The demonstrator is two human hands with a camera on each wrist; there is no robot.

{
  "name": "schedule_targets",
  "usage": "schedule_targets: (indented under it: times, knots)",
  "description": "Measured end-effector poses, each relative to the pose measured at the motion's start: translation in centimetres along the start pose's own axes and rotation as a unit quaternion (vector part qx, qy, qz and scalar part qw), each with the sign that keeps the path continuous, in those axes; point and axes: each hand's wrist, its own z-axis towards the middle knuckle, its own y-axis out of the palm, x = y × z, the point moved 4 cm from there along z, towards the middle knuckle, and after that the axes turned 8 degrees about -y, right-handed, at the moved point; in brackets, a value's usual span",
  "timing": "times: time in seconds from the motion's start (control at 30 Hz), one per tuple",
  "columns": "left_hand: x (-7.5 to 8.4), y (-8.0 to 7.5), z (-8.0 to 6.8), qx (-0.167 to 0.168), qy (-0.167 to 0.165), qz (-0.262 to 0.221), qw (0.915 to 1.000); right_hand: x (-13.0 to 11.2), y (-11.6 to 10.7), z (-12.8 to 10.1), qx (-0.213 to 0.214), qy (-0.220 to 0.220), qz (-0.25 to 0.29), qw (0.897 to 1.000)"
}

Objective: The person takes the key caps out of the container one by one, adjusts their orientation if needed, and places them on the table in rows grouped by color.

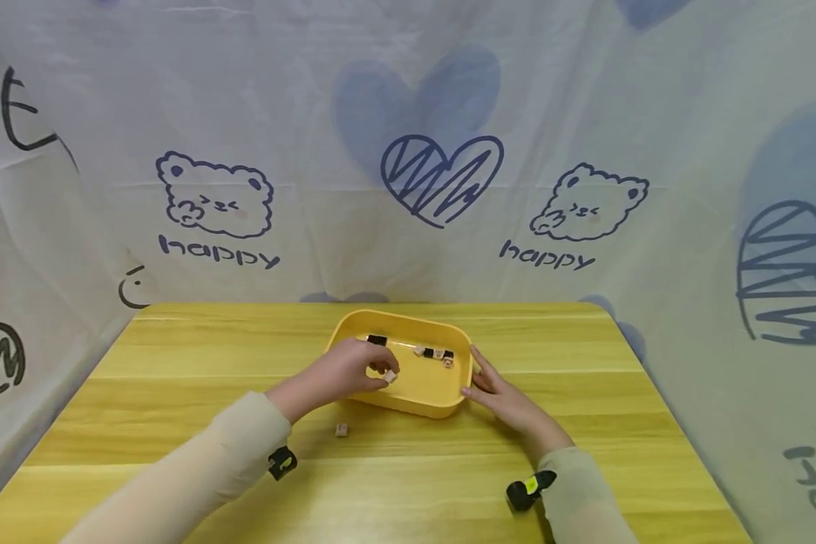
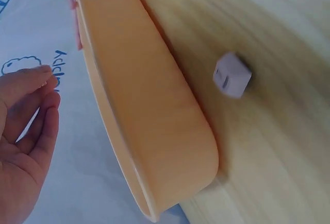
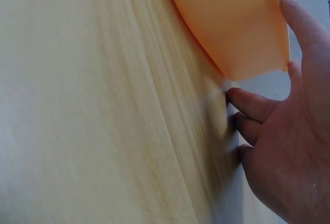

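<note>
A yellow plastic tray (image 1: 425, 409) stands on the wooden table. My left hand (image 1: 355, 370) is over its left side, pinching a small white cube (image 1: 391, 375) between thumb and fingertips. In the left wrist view the fingers mostly hide that cube. My right hand (image 1: 511, 402) touches the tray's right end, thumb and forefinger at the rim and fingers fairly straight. The right wrist view has its other fingers (image 3: 252, 105) low by the table surface. Another white cube (image 1: 341, 430) with a dark mark lies on the table in front of the tray.
Inside the tray, black pieces (image 1: 377, 340) lie by the back wall, and several small white and black pieces (image 1: 438, 353) are grouped at the right. A white cloth (image 1: 326, 227) printed with hearts and bears hangs behind the table (image 1: 557, 340).
</note>
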Motion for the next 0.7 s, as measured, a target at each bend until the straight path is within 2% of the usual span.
schedule_targets:
  times: [0.13,0.27,0.37,0.53,0.7]
  knots:
    - [0.1,-0.1,-1.3,0.029,-0.018,-0.012,0.9994,-0.7,0.1,-0.2,-0.002,0.013,0.006,1.000]
    - [-0.1,-0.2,-2.6,0.064,-0.044,-0.025,0.9967,1.3,0.1,0.4,0.005,0.012,0.001,1.000]
    - [-0.2,-0.1,-3.4,0.080,-0.058,-0.046,0.9941,1.7,0.1,0.5,0.007,0.007,-0.003,1.000]
    - [-0.6,0.4,-4.5,0.087,-0.085,-0.064,0.9905,1.6,0.1,0.4,0.005,0.002,-0.003,1.000]
    - [-1.3,1.1,-5.4,0.084,-0.115,-0.061,0.9879,1.5,0.1,0.5,0.003,0.001,0.002,1.000]
